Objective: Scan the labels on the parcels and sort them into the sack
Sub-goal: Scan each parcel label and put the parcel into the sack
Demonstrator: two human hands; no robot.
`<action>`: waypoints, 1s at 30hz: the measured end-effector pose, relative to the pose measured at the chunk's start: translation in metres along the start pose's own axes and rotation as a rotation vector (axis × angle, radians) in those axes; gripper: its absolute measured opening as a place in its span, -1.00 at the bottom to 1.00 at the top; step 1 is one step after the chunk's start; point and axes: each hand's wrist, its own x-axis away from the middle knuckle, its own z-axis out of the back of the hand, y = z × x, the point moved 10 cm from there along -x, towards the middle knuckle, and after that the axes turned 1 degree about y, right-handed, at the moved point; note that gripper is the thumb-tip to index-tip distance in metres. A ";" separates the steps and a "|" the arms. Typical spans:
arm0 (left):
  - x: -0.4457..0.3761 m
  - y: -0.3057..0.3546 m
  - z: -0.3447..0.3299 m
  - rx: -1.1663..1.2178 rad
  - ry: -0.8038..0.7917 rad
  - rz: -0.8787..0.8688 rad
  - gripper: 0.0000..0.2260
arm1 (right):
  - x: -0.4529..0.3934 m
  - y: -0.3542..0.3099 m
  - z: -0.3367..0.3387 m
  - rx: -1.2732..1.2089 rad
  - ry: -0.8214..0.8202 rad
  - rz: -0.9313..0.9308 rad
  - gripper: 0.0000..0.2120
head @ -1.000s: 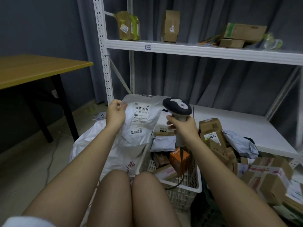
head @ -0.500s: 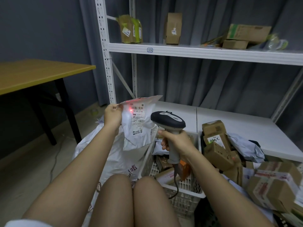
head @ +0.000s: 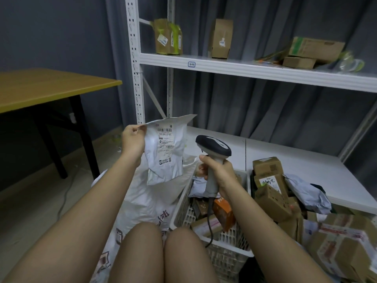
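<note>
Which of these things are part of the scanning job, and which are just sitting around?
In the job: white mailer, left hand, scanner, right hand, white sack, basket of parcels.

Lying about: wooden table, boxes on the upper shelf.

Boxes (head: pixel 222 38) on white shelf (head: pixel 265 71)

To my left stands a yellow-brown wooden table (head: pixel 47 86) on black legs, against a dark blue-grey wall (head: pixel 61 31). The pale beige floor (head: pixel 26 205) runs beneath it. Ahead of me a white metal shelving rack (head: pixel 255 71) rises before long grey pleated curtains (head: pixel 265 111). The light is dim and even.
</note>
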 end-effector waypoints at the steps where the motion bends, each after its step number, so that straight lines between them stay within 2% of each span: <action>1: -0.004 0.002 0.004 -0.001 0.014 -0.004 -0.90 | -0.006 0.001 -0.003 -0.013 0.005 -0.010 -0.90; 6: -0.029 0.008 0.031 0.006 0.076 -0.001 -0.87 | -0.035 0.005 -0.020 -0.046 0.040 -0.044 -0.92; 10: -0.051 0.015 0.057 -0.042 0.143 -0.080 -0.84 | -0.060 0.015 -0.035 -0.032 0.055 -0.089 -0.91; 14: -0.074 0.018 0.082 -0.093 0.227 -0.132 -0.88 | -0.087 0.036 -0.053 0.058 0.043 -0.103 -0.91; 19: -0.095 0.002 0.094 -0.097 0.274 -0.096 -0.88 | -0.114 0.073 -0.074 0.170 0.042 -0.152 -0.86; 23: -0.092 -0.040 0.071 -0.121 0.177 -0.036 -0.84 | -0.122 0.097 -0.081 0.167 0.080 -0.171 -0.87; 26: -0.083 -0.070 0.046 -0.135 0.065 0.011 -0.89 | -0.120 0.101 -0.071 0.109 0.120 -0.176 -0.78; 27: -0.079 -0.079 0.036 -0.150 0.010 0.026 -0.90 | -0.118 0.099 -0.063 0.107 0.131 -0.174 -0.81; 29: -0.070 -0.093 0.008 -0.195 -0.187 0.046 -0.85 | -0.114 0.093 -0.045 0.113 0.150 -0.166 -0.90; 30: -0.063 -0.100 -0.012 -0.296 -0.358 0.050 -0.82 | -0.112 0.092 -0.034 0.112 0.162 -0.166 -0.91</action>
